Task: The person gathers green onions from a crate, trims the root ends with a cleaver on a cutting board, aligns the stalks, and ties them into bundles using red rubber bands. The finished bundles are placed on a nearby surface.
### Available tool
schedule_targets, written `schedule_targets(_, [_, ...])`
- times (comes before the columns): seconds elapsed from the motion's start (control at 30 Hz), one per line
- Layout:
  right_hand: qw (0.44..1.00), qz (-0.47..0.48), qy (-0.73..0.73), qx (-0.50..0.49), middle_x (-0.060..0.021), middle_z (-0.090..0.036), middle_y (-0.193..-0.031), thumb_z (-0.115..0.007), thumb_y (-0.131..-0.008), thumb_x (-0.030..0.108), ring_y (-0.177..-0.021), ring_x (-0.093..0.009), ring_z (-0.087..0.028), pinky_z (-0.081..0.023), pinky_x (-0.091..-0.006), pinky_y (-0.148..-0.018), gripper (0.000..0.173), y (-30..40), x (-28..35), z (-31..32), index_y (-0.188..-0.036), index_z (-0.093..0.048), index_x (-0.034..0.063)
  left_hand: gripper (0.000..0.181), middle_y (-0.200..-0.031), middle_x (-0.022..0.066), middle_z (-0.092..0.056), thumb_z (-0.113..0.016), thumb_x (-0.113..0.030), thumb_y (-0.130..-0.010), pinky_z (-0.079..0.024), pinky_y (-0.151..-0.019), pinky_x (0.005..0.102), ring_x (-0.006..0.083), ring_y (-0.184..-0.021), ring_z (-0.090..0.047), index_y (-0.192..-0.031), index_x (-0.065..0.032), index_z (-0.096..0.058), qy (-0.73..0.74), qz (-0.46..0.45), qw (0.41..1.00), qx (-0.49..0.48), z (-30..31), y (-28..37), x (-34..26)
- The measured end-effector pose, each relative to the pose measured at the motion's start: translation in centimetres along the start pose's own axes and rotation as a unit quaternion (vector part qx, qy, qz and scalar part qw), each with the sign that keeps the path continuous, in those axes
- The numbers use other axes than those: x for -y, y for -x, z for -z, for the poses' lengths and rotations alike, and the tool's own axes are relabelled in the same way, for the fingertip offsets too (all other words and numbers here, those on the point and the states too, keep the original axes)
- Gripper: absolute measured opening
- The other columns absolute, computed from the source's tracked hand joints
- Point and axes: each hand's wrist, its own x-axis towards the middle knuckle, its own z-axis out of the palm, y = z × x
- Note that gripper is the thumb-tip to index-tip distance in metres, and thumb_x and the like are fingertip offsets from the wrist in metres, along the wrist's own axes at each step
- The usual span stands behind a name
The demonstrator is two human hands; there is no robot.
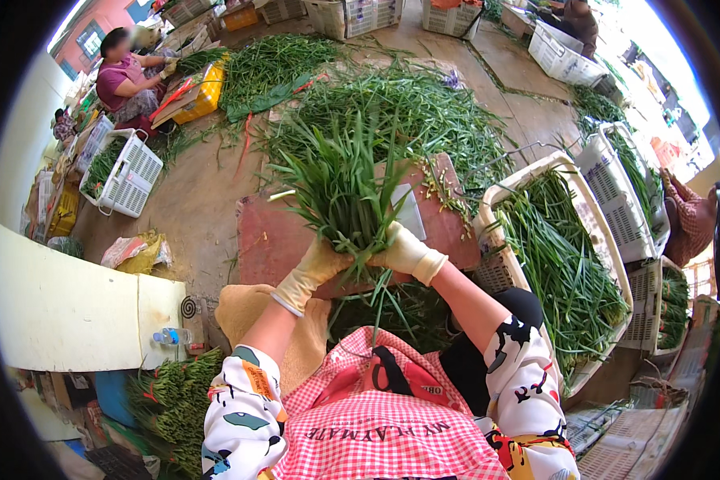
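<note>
Both my hands wear pale yellow-cream gloves. Between them stands a thick bunch of long-leaved green stalks (pixel 342 192), leaf tips pointing away from me. My left hand (pixel 321 264) grips its base from the left, and my right hand (pixel 403 251) clasps it from the right. Beneath is a worn reddish board (pixel 270 240). A pale flat rectangular piece (pixel 409 213), possibly a blade, lies on the board just beyond my right hand. Small whitish cut ends (pixel 447 192) are scattered along the board's right side. A few thin leaves hang below my hands.
A heap of loose greens (pixel 408 114) covers the floor beyond the board. At right stands a plastic crate (pixel 498 264) filled with greens. Tied bundles (pixel 180 414) are stacked at lower left, near a plastic bottle (pixel 171 336). A person (pixel 123 81) works at a yellow crate (pixel 207 96).
</note>
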Motion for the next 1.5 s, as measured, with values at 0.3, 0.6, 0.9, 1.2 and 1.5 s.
schedule_targets(0.3, [0.994,0.031,0.027,-0.098,-0.0099,-0.068,-0.116,-0.067,-0.08,-0.005,-0.104,-0.017,-0.064,-0.053,-0.031,-0.091,0.058,-1.0,0.1,-0.7,-0.135,-0.052,0.0044,0.062,-0.116,0.0063,-0.069,-0.09,-0.01,-0.073,-0.054,-0.093,0.0348,0.0176,-0.102,-0.065,-0.126,-0.0026,-0.058,-0.053,-0.048,0.996,-0.047,-2.4,-0.8,-3.3])
schedule_targets(0.6, [0.993,-0.014,-0.098,-0.071,-0.0107,-0.069,-0.119,-0.07,-0.082,-0.001,-0.103,-0.015,-0.063,-0.054,-0.033,-0.09,0.052,-0.8,3.0,0.5,-0.132,-0.055,0.0013,0.045,-0.11,0.0051,-0.072,-0.085,-0.014,-0.08,-0.055,-0.085,0.032,0.0149,-0.096,-0.066,-0.118,-0.002,-0.064,-0.063,-0.043,0.997,-0.008,-2.6,-1.0,-5.6])
schedule_targets(0.9, [0.991,0.114,0.027,-0.061,-0.016,-0.071,-0.101,-0.075,-0.08,0.017,-0.093,-0.035,-0.068,-0.055,-0.0405,-0.084,0.039,-0.6,2.4,0.8,-0.117,-0.067,0.0077,0.044,-0.106,0.0048,-0.073,-0.086,-0.009,-0.077,-0.054,-0.087,0.0325,0.015,-0.095,-0.066,-0.115,-0.0028,-0.066,-0.048,-0.056,0.997,-0.007,-5.1,-1.2,-8.0])
schedule_targets(1.2, [0.99,0.131,0.054,-0.001,-0.018,-0.069,-0.1,-0.076,-0.079,0.021,-0.089,-0.039,-0.066,-0.054,-0.0433,-0.08,0.034,-0.7,1.2,0.2,-0.108,-0.067,0.0073,0.05,-0.113,0.007,-0.073,-0.085,-0.017,-0.08,-0.054,-0.091,0.0305,0.0171,-0.099,-0.069,-0.124,-0.0031,-0.065,-0.16,-0.058,0.985,0.001,-4.8,-2.0,-7.2])
schedule_targets(1.5, [0.988,-0.047,-0.128,0.072,-0.0236,-0.054,-0.141,-0.079,-0.085,0.044,-0.135,-0.03,-0.05,-0.041,-0.0371,-0.111,0.085,0.9,2.6,2.7,-0.146,-0.043,-0.0029,0.039,-0.109,0.0144,-0.07,-0.077,-0.005,-0.084,-0.06,-0.09,0.0387,0.0264,-0.099,-0.071,-0.12,0.0048,-0.062,0.081,0.012,0.986,-0.146,0.5,1.6,-11.4])
